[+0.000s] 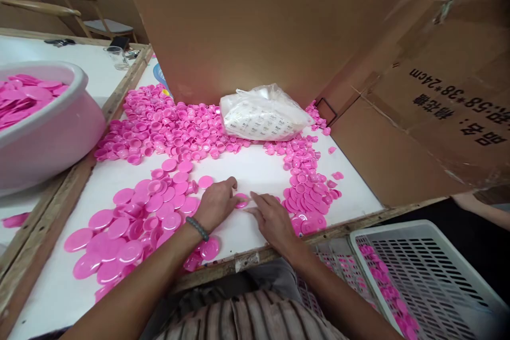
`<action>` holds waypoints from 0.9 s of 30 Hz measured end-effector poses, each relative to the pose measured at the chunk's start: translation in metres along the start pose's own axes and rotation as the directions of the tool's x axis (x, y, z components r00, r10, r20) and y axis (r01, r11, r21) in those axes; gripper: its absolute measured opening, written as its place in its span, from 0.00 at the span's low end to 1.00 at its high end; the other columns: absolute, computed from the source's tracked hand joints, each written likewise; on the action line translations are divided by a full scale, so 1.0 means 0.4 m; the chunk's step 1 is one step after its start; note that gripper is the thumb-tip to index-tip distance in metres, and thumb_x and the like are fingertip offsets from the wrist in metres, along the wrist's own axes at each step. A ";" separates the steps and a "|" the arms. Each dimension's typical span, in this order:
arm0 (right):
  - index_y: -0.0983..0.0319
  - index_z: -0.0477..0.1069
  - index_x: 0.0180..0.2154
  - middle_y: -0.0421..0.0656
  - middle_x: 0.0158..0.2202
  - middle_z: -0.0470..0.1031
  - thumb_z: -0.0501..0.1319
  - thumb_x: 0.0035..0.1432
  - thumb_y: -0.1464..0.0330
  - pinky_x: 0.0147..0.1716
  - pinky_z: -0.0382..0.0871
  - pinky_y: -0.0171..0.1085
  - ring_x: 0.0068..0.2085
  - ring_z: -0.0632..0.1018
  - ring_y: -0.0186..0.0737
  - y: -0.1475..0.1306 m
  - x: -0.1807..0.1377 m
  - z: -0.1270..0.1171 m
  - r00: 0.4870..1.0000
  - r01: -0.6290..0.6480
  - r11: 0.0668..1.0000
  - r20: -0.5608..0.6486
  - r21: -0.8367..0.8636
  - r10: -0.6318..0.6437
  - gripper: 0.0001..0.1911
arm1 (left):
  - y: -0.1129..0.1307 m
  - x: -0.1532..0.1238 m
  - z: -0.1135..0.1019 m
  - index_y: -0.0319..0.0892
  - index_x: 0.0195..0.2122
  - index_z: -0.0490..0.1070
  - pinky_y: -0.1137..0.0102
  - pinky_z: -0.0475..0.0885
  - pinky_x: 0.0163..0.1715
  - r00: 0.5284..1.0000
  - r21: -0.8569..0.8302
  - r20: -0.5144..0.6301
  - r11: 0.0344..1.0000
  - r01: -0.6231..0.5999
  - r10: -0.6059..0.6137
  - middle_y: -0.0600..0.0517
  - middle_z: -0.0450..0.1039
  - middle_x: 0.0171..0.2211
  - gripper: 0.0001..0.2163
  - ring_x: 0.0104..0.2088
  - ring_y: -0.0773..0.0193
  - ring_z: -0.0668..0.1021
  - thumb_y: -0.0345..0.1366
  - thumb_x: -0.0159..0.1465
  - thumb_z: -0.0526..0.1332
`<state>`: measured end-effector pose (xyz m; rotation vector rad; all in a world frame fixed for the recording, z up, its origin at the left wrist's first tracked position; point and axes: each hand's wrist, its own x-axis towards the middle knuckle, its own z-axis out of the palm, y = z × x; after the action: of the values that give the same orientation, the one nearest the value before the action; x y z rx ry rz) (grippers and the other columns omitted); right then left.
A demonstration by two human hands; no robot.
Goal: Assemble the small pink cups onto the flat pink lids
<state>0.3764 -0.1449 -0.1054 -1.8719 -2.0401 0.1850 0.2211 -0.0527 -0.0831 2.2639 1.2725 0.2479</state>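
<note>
My left hand (217, 203), with a bead bracelet at the wrist, and my right hand (272, 218) meet over one small pink plastic piece (241, 201) on the white tabletop (255, 170). Fingertips of both hands pinch or press on it. Flat pink discs (119, 228) lie heaped to the left of my left hand. More pink discs and caps (306, 202) lie just right of my right hand. A wide heap of small pink cup-shaped caps (159, 127) covers the far side.
A clear plastic bag of white parts (263, 114) lies at the back against brown cardboard walls (258, 26). A white basin of pink discs (43, 122) stands left. White slotted crates (422, 271) with pink pieces sit lower right. Another person's arm (482, 207) shows at right.
</note>
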 end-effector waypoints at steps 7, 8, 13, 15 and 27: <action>0.61 0.72 0.34 0.46 0.39 0.69 0.49 0.58 0.76 0.31 0.63 0.35 0.37 0.70 0.39 0.094 0.009 -0.004 0.998 -0.062 0.986 -0.029 -0.154 0.058 0.13 | -0.016 -0.007 0.030 0.43 0.34 0.70 0.54 0.56 0.46 0.952 0.249 -0.109 0.935 -0.252 0.286 0.48 0.71 0.39 0.08 0.49 0.51 0.65 0.41 0.59 0.58; 0.61 0.71 0.33 0.45 0.39 0.69 0.49 0.58 0.76 0.30 0.63 0.34 0.36 0.70 0.39 0.095 0.030 0.003 0.999 -0.039 0.990 -0.025 -0.132 0.036 0.13 | -0.025 -0.005 0.028 0.43 0.33 0.69 0.53 0.55 0.47 0.957 0.248 -0.116 0.941 -0.232 0.267 0.48 0.71 0.37 0.08 0.48 0.52 0.65 0.41 0.59 0.57; 0.61 0.72 0.35 0.41 0.34 0.68 0.53 0.58 0.72 0.29 0.63 0.32 0.32 0.70 0.34 0.069 0.161 0.025 0.999 0.045 0.996 -0.018 0.076 -0.043 0.09 | -0.071 -0.021 0.006 0.41 0.35 0.68 0.53 0.53 0.49 0.969 0.222 -0.205 0.971 -0.091 0.138 0.47 0.71 0.36 0.07 0.47 0.53 0.66 0.37 0.60 0.54; 0.61 0.72 0.33 0.41 0.32 0.68 0.52 0.59 0.71 0.30 0.63 0.32 0.31 0.70 0.33 0.051 0.224 0.026 0.998 0.056 0.992 -0.028 0.109 -0.053 0.10 | -0.080 -0.030 0.002 0.41 0.36 0.67 0.55 0.54 0.49 0.968 0.207 -0.223 0.976 -0.069 0.116 0.47 0.70 0.37 0.06 0.46 0.55 0.66 0.34 0.60 0.53; 0.65 0.71 0.27 0.43 0.33 0.68 0.55 0.57 0.72 0.33 0.62 0.33 0.33 0.69 0.33 -0.069 0.471 0.111 0.992 0.125 0.975 -0.010 0.182 -0.126 0.09 | -0.083 -0.038 0.010 0.41 0.39 0.67 0.59 0.56 0.48 0.954 0.165 -0.278 0.984 -0.064 0.108 0.49 0.69 0.37 0.09 0.41 0.59 0.68 0.31 0.60 0.51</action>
<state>0.3249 0.0435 -0.1037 -1.6282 -2.0584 0.3285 0.1901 -0.0531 -0.1025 2.4882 1.3781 0.5437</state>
